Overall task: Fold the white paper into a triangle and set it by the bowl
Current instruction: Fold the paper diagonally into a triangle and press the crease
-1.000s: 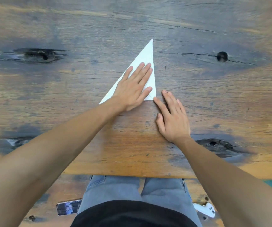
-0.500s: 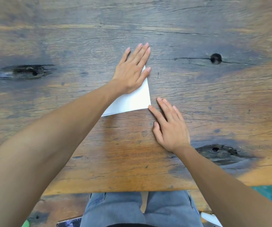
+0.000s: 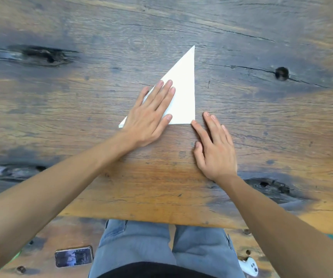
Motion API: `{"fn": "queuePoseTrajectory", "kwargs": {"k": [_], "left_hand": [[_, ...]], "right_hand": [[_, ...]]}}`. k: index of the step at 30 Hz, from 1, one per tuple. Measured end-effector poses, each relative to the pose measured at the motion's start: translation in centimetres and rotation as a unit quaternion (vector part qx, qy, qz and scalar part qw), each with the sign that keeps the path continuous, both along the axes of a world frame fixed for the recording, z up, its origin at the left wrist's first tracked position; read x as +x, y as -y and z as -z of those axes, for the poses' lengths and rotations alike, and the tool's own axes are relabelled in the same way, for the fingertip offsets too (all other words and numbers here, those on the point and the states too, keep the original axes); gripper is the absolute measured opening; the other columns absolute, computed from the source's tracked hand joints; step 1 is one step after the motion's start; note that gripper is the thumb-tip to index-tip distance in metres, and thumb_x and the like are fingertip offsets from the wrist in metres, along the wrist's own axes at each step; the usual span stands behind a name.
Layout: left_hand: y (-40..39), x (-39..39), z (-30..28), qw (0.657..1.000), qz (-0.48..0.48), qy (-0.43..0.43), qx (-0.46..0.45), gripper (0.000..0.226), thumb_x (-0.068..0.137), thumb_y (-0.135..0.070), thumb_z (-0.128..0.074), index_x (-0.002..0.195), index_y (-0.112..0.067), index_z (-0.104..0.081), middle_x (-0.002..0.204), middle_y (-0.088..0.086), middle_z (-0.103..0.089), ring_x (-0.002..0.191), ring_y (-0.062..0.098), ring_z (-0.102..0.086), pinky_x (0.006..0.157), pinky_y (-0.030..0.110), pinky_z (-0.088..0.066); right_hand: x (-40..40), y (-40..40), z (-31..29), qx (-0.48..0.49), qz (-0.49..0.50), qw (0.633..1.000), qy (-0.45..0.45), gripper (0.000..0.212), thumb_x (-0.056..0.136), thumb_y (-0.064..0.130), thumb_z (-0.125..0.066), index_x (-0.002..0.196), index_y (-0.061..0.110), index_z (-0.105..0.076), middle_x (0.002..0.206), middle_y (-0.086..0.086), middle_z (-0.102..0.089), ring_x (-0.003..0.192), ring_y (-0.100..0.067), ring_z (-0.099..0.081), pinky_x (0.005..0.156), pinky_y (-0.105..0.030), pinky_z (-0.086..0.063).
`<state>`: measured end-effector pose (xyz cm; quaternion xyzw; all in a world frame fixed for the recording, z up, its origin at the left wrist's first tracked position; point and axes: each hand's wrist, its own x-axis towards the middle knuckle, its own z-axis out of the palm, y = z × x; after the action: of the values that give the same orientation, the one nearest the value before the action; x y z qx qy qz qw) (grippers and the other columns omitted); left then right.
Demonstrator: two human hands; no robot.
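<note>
Half a second on, the left hand (image 3: 151,115) has drawn back toward the near edge, uncovering the far tip of the white paper (image 3: 183,97), which it hid a moment ago. Folded into a triangle, the paper lies flat at the middle of the wooden table (image 3: 81,109). Its sharp point aims at the far side; its long sloping edge runs from the near-left corner up to that far tip, while a straight edge runs near-to-far along its right side and a short edge faces the person. That left hand rests palm down with fingers spread and flat, pressing the paper's near-left half, gripping nothing. Just to the right, the right hand (image 3: 214,147) also lies open and flat on the bare wood, its index fingertip touching the paper's near-right corner. A round dark knot hole (image 3: 281,73) marks the table well to the right of the paper. Below the table's near edge are the person's grey trousers (image 3: 141,243), with a phone (image 3: 73,256) on the floor at left and a white controller (image 3: 249,267) at right.
</note>
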<state>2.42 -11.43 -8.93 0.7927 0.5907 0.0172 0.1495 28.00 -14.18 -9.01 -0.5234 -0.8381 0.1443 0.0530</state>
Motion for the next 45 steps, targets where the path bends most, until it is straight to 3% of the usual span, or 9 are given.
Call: {"fn": "queuePoseTrajectory", "kwargs": {"k": [9, 16, 20, 24, 29, 38, 45], "left_hand": [[4.8, -6.0, 0.0, 0.999, -0.003, -0.043, -0.018, 0.068, 0.106, -0.046, -0.016, 0.162, -0.009, -0.009, 0.171, 0.008, -0.009, 0.159, 0.023, -0.006, 0.129, 0.047, -0.011], [6.6, -5.6, -0.9, 0.997, -0.069, -0.031, -0.029, 0.068, 0.106, -0.045, -0.019, 0.162, -0.009, -0.008, 0.171, 0.009, -0.007, 0.159, 0.023, -0.004, 0.128, 0.049, -0.011], [8.2, -3.4, -0.6, 0.998, -0.063, -0.025, -0.007, 0.068, 0.106, -0.047, -0.017, 0.162, -0.011, -0.01, 0.172, 0.006, -0.008, 0.159, 0.022, -0.004, 0.127, 0.047, -0.01], [9.4, -1.9, 0.2, 0.994, -0.105, -0.031, -0.014, 0.067, 0.105, -0.046, -0.021, 0.162, -0.011, -0.013, 0.171, 0.006, -0.011, 0.159, 0.023, -0.008, 0.127, 0.049, -0.016], [9.6, -2.0, 0.9, 0.993, -0.107, -0.043, 0.003, 0.066, 0.106, -0.045, -0.022, 0.163, -0.014, -0.011, 0.172, 0.004, -0.01, 0.159, 0.022, -0.007, 0.127, 0.048, -0.015], [9.7, -2.0, 0.7, 0.992, -0.121, -0.038, 0.001, 0.067, 0.105, -0.046, -0.027, 0.163, -0.016, -0.012, 0.172, 0.003, -0.012, 0.159, 0.021, -0.009, 0.128, 0.048, -0.016], [9.6, -1.9, 0.6, 0.991, -0.127, -0.046, -0.007, 0.07, 0.103, -0.048, -0.027, 0.163, -0.016, -0.01, 0.172, 0.003, -0.01, 0.159, 0.021, -0.008, 0.127, 0.048, -0.017]], "right_hand": [[-0.1, 0.2, -0.1, -0.002, 0.0, 1.0, 0.01, 0.054, 0.102, 0.03, -0.041, 0.156, 0.028, -0.04, 0.171, -0.003, -0.025, 0.16, -0.02, -0.019, 0.13, -0.038, -0.013], [-0.4, 0.1, -1.8, -0.051, 0.017, 0.998, -0.043, 0.06, 0.102, 0.035, -0.048, 0.158, 0.017, -0.038, 0.17, -0.006, -0.028, 0.158, -0.022, -0.024, 0.128, -0.049, -0.019], [-3.9, -3.0, -2.4, 0.001, -0.129, 0.992, -0.009, 0.063, 0.104, 0.044, -0.043, 0.162, 0.02, -0.032, 0.173, -0.004, -0.022, 0.16, -0.02, -0.019, 0.128, -0.046, -0.015], [-8.1, -7.3, -1.9, -0.004, -0.302, 0.952, 0.042, 0.066, 0.106, 0.052, -0.034, 0.164, 0.021, -0.024, 0.173, -0.002, -0.018, 0.161, -0.019, -0.015, 0.13, -0.046, -0.014], [-8.2, -10.7, -0.5, -0.004, -0.391, 0.916, 0.083, 0.064, 0.107, 0.055, -0.026, 0.165, 0.028, -0.021, 0.174, 0.001, -0.014, 0.161, -0.02, -0.012, 0.13, -0.046, -0.013], [-4.5, -17.3, -0.8, -0.044, -0.285, 0.954, 0.089, 0.059, 0.109, 0.047, -0.014, 0.165, 0.033, -0.016, 0.175, 0.005, -0.011, 0.162, -0.02, -0.009, 0.129, -0.048, -0.011], [-2.6, -23.5, -1.1, -0.076, -0.208, 0.972, 0.073, 0.057, 0.11, 0.04, -0.019, 0.166, 0.03, -0.015, 0.174, 0.008, -0.013, 0.161, -0.018, -0.009, 0.129, -0.045, -0.005]]}}
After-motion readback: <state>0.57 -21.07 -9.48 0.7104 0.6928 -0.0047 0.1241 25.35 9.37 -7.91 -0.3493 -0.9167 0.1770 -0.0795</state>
